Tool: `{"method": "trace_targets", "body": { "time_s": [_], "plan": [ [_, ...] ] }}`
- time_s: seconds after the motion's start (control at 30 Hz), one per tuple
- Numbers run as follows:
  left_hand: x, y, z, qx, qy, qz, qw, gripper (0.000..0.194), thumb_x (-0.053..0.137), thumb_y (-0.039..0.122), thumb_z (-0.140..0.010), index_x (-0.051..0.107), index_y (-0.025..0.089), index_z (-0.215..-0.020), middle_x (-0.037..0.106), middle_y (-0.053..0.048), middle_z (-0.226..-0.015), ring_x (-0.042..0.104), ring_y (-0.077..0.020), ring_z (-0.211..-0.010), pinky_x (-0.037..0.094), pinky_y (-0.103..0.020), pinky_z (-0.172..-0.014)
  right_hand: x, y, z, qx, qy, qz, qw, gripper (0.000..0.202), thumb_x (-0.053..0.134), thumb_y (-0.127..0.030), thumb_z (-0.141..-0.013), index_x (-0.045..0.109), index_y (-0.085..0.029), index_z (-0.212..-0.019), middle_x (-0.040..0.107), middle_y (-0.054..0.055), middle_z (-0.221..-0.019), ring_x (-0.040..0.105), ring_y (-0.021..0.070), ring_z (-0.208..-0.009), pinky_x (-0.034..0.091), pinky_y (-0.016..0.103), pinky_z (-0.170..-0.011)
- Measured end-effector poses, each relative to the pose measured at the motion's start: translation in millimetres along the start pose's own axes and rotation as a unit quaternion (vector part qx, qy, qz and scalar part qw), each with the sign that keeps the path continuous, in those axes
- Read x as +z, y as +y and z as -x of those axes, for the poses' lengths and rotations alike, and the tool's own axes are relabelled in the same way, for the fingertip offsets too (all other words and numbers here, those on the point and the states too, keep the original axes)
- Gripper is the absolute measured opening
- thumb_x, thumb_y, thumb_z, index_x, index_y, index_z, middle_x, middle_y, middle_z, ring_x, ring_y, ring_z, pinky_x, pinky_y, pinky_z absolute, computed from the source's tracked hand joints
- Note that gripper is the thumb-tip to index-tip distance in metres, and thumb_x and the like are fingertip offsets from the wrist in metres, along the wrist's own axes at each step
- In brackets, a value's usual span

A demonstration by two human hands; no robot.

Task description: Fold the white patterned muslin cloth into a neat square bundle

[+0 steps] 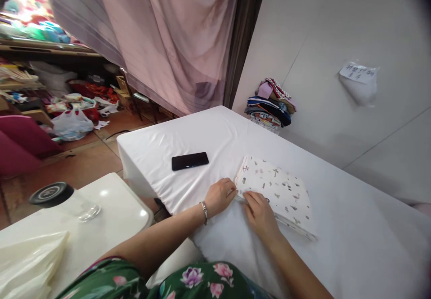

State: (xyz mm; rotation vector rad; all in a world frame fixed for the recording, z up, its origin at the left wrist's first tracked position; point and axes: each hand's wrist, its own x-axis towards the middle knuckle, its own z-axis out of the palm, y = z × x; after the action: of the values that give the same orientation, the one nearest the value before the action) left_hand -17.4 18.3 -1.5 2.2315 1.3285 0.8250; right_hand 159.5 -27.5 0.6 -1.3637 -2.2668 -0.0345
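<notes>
A folded white cloth printed with small plant and animal figures lies flat on the white-covered table. At its near left corner, my left hand has its fingers closed on the edge, and a metal bracelet circles that wrist. Just to the right, my right hand grips the near edge, its thumb below and its fingers on the upper face. The two hands are close together but apart. Beyond my left hand lies a black phone, screen up.
A white side table at left holds a clear jar with a black lid and a pale plastic bag. Stacked fabrics stand by the wall behind the table. A pink curtain hangs at the back.
</notes>
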Motion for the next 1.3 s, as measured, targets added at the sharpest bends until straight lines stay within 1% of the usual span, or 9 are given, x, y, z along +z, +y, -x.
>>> {"method": "trace_targets", "body": {
  "time_s": [0.23,0.4,0.5,0.6,0.7,0.8,0.97,1.1,1.3],
  "plan": [
    [-7.5,-5,-4,-0.041,-0.014,0.040,0.998,0.010,0.052,0.027,-0.078,0.059,0.020,-0.076,0.060,0.000,-0.084,0.056,-0.0133,-0.071,0.044,-0.026,-0.067,-35,51,69,0.030,0.027,0.059,0.997,0.030,0.047,-0.029,-0.086,0.056,-0.021,-0.113,0.059,0.007,-0.113,0.053,0.0226,-0.104,0.045,0.039,-0.088],
    [-3.1,25,-28,0.103,0.051,0.016,0.993,0.026,0.052,0.023,-0.078,0.057,0.020,-0.104,0.057,-0.006,-0.113,0.049,-0.0201,-0.108,0.038,-0.036,-0.094,-38,66,94,0.014,0.031,0.097,0.995,0.035,0.045,-0.028,-0.086,0.053,-0.019,-0.119,0.056,0.009,-0.120,0.052,0.0237,-0.110,0.044,0.042,-0.091],
    [8.2,28,-30,0.166,-0.016,-0.034,0.985,0.032,0.050,0.029,-0.082,0.053,0.020,-0.113,0.050,-0.007,-0.127,0.037,-0.0226,-0.122,0.026,-0.041,-0.104,-34,67,101,-0.009,0.019,0.126,0.992,0.041,0.045,-0.027,-0.086,0.047,-0.019,-0.126,0.052,0.009,-0.126,0.049,0.0243,-0.115,0.042,0.043,-0.094],
    [14.8,17,-19,0.152,-0.080,-0.064,0.983,0.038,0.043,0.037,-0.086,0.047,0.022,-0.121,0.043,-0.006,-0.135,0.029,-0.0232,-0.129,0.022,-0.044,-0.106,-35,71,116,-0.029,-0.010,0.144,0.989,0.049,0.045,-0.028,-0.085,0.038,-0.021,-0.133,0.044,0.007,-0.133,0.043,0.0245,-0.120,0.039,0.043,-0.098],
    [14.4,8,-7,0.145,-0.097,-0.059,0.983,0.046,0.041,0.042,-0.087,0.039,0.023,-0.129,0.035,-0.006,-0.140,0.022,-0.0229,-0.132,0.018,-0.044,-0.107,-40,78,131,-0.031,-0.020,0.134,0.990,0.053,0.046,-0.030,-0.085,0.034,-0.023,-0.136,0.040,0.006,-0.136,0.042,0.0242,-0.121,0.037,0.042,-0.100],
    [9.6,9,-9,0.133,-0.103,-0.014,0.986,0.043,0.042,0.046,-0.086,0.047,0.024,-0.122,0.040,-0.005,-0.137,0.025,-0.0246,-0.131,0.021,-0.044,-0.106,-47,81,133,0.001,-0.010,0.088,0.996,0.048,0.047,-0.030,-0.085,0.041,-0.024,-0.132,0.045,0.005,-0.133,0.045,0.0233,-0.119,0.040,0.040,-0.099],
    [-1.0,11,-54,0.019,-0.055,0.103,0.993,0.028,0.041,0.037,-0.086,0.063,0.022,-0.094,0.064,-0.002,-0.105,0.056,-0.0169,-0.099,0.041,-0.028,-0.087,-56,75,99,0.145,0.031,-0.027,0.989,0.030,0.048,-0.034,-0.085,0.063,-0.022,-0.107,0.059,0.006,-0.118,0.053,0.0231,-0.110,0.049,0.038,-0.089],
    [2.5,-1,-104,-0.150,-0.034,0.128,0.980,0.017,0.052,0.027,-0.077,0.065,0.020,-0.084,0.068,-0.001,-0.086,0.060,-0.0142,-0.078,0.044,-0.022,-0.071,-53,67,40,0.177,0.035,-0.114,0.977,0.028,0.048,-0.035,-0.084,0.067,-0.021,-0.099,0.064,0.008,-0.108,0.058,0.0226,-0.101,0.050,0.038,-0.086],
    [21.6,-16,-140,-0.220,-0.045,0.126,0.966,0.021,0.056,0.036,-0.073,0.062,0.017,-0.079,0.067,-0.004,-0.074,0.060,-0.0162,-0.069,0.042,-0.024,-0.060,-18,68,-58,0.221,0.020,-0.197,0.955,0.027,0.048,-0.036,-0.079,0.068,-0.020,-0.088,0.068,0.006,-0.093,0.062,0.0207,-0.087,0.051,0.033,-0.076]
  ]
}}
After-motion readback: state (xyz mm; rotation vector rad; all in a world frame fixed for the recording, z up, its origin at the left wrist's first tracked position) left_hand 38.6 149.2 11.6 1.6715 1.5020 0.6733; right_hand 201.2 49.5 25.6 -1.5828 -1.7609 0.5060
